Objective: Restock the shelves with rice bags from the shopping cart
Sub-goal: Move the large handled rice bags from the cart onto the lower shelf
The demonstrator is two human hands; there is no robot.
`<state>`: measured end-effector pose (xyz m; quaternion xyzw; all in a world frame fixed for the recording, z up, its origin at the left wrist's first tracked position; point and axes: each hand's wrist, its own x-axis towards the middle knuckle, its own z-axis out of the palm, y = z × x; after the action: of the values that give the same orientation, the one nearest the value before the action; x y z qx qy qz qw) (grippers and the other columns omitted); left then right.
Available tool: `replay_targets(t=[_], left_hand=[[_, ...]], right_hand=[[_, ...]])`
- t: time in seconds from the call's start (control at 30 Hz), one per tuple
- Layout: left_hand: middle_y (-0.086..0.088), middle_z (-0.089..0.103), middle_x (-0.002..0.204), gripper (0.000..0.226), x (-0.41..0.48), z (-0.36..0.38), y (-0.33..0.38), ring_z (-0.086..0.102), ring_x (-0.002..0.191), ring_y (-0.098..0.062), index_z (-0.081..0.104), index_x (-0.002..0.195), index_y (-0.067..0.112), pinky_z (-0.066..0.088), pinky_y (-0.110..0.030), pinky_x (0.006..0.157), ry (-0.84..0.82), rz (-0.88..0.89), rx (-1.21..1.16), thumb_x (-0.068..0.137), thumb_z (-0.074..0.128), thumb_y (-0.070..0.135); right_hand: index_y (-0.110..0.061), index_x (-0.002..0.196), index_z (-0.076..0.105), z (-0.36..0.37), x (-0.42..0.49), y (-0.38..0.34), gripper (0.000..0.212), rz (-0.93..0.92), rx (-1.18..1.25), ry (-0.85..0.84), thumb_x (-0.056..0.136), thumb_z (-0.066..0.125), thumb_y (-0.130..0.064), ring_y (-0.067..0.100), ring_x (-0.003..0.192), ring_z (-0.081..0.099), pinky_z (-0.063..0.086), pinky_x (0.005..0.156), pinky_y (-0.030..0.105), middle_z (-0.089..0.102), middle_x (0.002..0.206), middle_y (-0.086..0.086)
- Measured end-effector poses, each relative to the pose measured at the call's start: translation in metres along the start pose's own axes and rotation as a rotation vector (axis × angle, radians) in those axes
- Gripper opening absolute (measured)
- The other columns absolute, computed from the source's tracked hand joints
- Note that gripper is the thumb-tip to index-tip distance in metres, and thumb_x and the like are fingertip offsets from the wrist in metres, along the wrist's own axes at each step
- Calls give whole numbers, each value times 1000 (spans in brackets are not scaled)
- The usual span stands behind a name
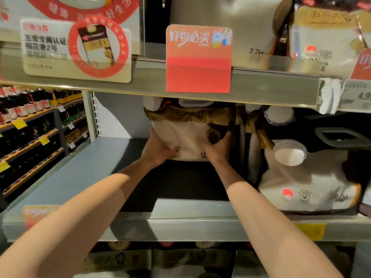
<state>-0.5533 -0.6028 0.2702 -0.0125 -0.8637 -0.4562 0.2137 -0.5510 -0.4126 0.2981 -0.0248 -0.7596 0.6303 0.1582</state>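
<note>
Our left hand and right hand hold 1 rice bag by its lower sides, far back on the middle shelf. To its right, nearer the front edge, sits a second bag, and a tag hangs from the shelf above

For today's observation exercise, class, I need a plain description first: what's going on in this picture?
A person is stocking a shop shelf. Both hands grip one rice bag by its lower corners, the left hand at its left side and the right hand at its right. The bag is upright and sits deep in the shelf, toward the back. More bags with white caps stand just to its right on the same shelf.
</note>
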Motion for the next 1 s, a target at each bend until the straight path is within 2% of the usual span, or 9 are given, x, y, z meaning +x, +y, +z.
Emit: replay_targets(t=[0.1,0.17,0.43,0.57,0.73,0.83,0.9,0.93,1.0], left_hand=[[-2,36,149,121,-4,-3,-12,38,138,-25,18,147,22,39,-47,112,-79,-23,106,54,95,30],[-4,38,149,118,-3,-3,-15,41,137,-27,19,148,20,40,-47,111,-66,-25,176,56,94,32],[-7,47,131,94,8,6,0,53,118,-28,33,132,11,46,-41,93,99,5,243,61,92,27],[-7,45,131,90,24,17,-2,54,115,-28,32,131,11,47,-41,90,104,-36,226,64,91,27],[-10,40,134,92,26,21,-6,52,118,-29,28,134,10,48,-42,93,66,-51,257,67,89,28],[-13,29,145,110,21,20,-3,39,133,-34,17,146,10,42,-46,106,46,-23,269,66,90,30],[-16,13,158,118,15,18,0,22,145,-37,4,153,9,29,-49,114,159,64,395,72,85,36],[-18,7,161,114,11,17,1,14,148,-37,0,155,9,22,-50,118,204,146,526,78,79,39],[-19,-3,163,100,3,18,2,2,151,-38,-3,156,12,13,-52,122,148,327,773,90,66,39]], right_hand=[[-17,155,-7,-5,0,13,134,72,-182,-113,64,89,-37,29,149,10,16,118,46,8,163,9],[-16,154,-12,-8,3,20,140,46,-285,-155,61,91,-33,29,149,7,13,119,46,4,163,9],[-13,155,4,6,22,21,131,-26,-189,8,59,92,-24,28,148,14,16,119,41,17,160,11],[-15,155,1,19,36,24,128,-40,-210,43,64,90,-26,29,149,10,14,120,44,11,162,11],[-19,155,-10,24,36,27,126,-15,-374,51,72,84,-35,30,149,9,16,118,50,5,163,10],[-16,154,-13,22,31,25,120,-24,-499,34,78,79,-29,31,149,10,21,118,48,5,163,10],[-15,154,-13,20,24,20,116,-174,-733,63,81,77,-29,32,149,7,25,117,48,-1,163,13],[-16,154,-12,18,21,21,113,-276,-884,83,82,75,-28,34,149,7,29,115,48,-3,162,16],[-22,155,-6,12,18,28,107,-421,-1086,128,83,74,-25,38,146,11,35,110,47,-4,161,19]])
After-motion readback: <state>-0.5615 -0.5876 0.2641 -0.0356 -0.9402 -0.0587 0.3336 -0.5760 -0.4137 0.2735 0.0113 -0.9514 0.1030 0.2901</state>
